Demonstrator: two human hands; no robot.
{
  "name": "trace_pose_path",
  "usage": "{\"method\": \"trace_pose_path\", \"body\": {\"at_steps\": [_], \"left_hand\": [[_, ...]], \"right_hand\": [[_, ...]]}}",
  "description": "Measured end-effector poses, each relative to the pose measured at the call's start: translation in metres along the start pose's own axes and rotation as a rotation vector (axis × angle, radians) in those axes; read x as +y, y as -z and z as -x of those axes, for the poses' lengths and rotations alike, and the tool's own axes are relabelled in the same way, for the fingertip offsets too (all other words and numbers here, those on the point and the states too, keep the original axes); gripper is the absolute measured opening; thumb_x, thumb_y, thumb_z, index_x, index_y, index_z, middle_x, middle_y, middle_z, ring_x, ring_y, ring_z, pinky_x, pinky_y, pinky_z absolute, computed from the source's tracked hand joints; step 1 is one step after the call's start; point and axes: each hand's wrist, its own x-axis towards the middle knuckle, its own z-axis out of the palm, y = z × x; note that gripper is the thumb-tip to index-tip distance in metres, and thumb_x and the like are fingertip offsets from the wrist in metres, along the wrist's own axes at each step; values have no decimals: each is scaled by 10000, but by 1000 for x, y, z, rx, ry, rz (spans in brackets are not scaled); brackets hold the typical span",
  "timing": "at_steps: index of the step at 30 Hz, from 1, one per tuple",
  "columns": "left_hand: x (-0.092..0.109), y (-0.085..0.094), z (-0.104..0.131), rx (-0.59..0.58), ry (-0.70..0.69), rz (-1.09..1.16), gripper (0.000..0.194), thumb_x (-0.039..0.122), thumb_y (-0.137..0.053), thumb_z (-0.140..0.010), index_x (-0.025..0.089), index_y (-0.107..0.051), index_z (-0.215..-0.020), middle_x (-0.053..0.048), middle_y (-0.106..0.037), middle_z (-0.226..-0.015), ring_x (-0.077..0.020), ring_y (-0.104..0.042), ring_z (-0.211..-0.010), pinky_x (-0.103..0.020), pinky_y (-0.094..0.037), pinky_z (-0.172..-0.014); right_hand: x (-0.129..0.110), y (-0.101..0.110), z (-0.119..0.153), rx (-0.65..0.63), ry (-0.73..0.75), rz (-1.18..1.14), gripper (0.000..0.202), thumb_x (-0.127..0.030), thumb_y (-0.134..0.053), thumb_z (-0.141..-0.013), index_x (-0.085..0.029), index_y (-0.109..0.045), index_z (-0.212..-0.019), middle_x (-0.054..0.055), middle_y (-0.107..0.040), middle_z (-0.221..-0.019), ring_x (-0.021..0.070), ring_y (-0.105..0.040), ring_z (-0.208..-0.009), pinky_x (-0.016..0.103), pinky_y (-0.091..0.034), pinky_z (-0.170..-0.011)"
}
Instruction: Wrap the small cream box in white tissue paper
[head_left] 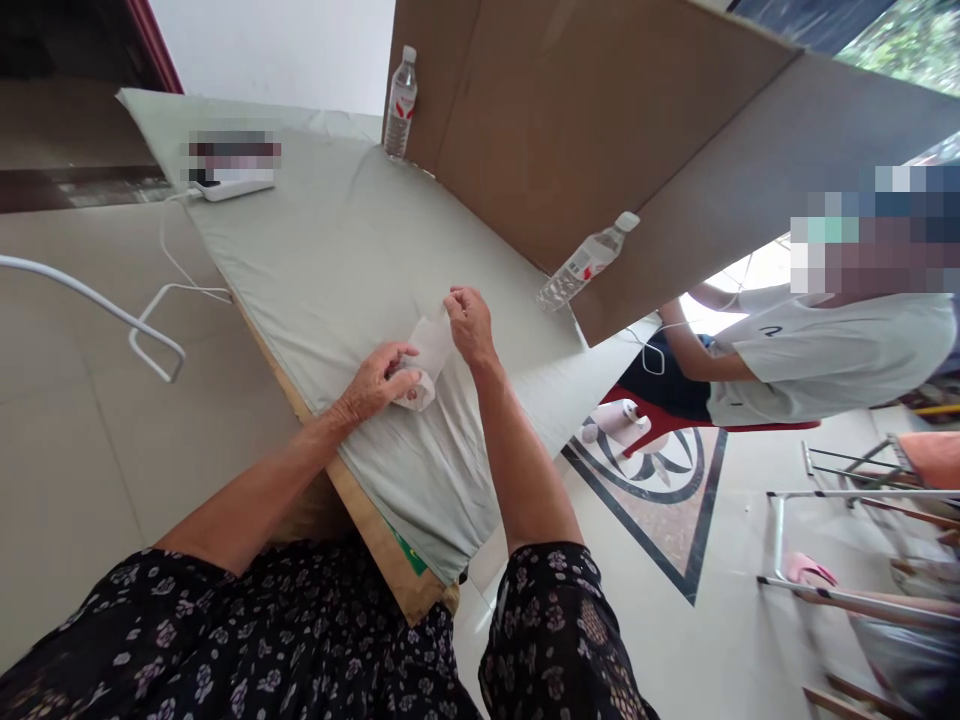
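A small roll of thin white, see-through material [418, 391] lies near the front part of the cloth-covered table [322, 230]. My left hand [381, 378] is closed round the roll, with the thumb and fingers on its near side. A loose strip [432, 345] runs from the roll up to my right hand. The fingers of my right hand [469, 318] are pinched together on the end of this strip, just above the table top.
A clear bottle [401, 105] stands by a large cardboard panel [540, 120]; another bottle [589, 262] is at the panel's right part. A white device [238, 188] with a cable is at the far left. Another person [832, 345] sits on the right beyond the panel.
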Motion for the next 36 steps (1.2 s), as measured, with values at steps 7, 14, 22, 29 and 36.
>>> {"method": "trace_pose_path", "body": {"at_steps": [7, 14, 22, 29, 36], "left_hand": [[11, 2, -1, 32, 239, 208, 689, 584, -723, -752, 125, -708, -1266, -75, -731, -968, -227, -663, -847, -369, -539, -785], [10, 3, -4, 51, 242, 362, 680, 525, -742, -719, 123, -727, -1269, -116, -784, -1103, -277, -715, -997, -397, -566, -864], [1, 9, -10, 106, 197, 480, 602, 501, -724, -715, 120, -733, -1181, -130, -789, -1028, -275, -741, -973, -431, -584, -909], [-1, 5, -7, 264, -52, -145, 497, 495, -766, -726, 184, -692, -1105, -153, -645, -1323, -301, -623, -1242, -450, -541, -1027], [-3, 5, -4, 263, -112, -380, 84, 265, -678, -791, 215, -616, -764, -100, -701, -1115, -263, -663, -1111, -444, -515, -1041]], "right_hand": [[6, 15, 50, 281, -223, -245, 215, -449, -547, -885, -236, -576, -889, -5, -623, -829, 144, -601, -763, 294, -517, -738], [-19, -2, 99, -48, -179, -114, 343, -568, -721, -786, -249, -595, -776, -39, -605, -684, 135, -541, -635, 291, -465, -651], [-12, -10, 101, -11, -192, -171, 228, -442, -575, -867, -239, -601, -767, -15, -646, -747, 152, -573, -724, 299, -488, -734], [5, 2, 105, 158, -296, -376, 331, -566, -548, -838, -239, -588, -812, 29, -668, -798, 160, -584, -724, 290, -499, -650], [6, 0, 105, 175, -269, -390, 303, -521, -536, -866, -233, -626, -842, 30, -693, -807, 164, -620, -756, 285, -504, -667]]}}
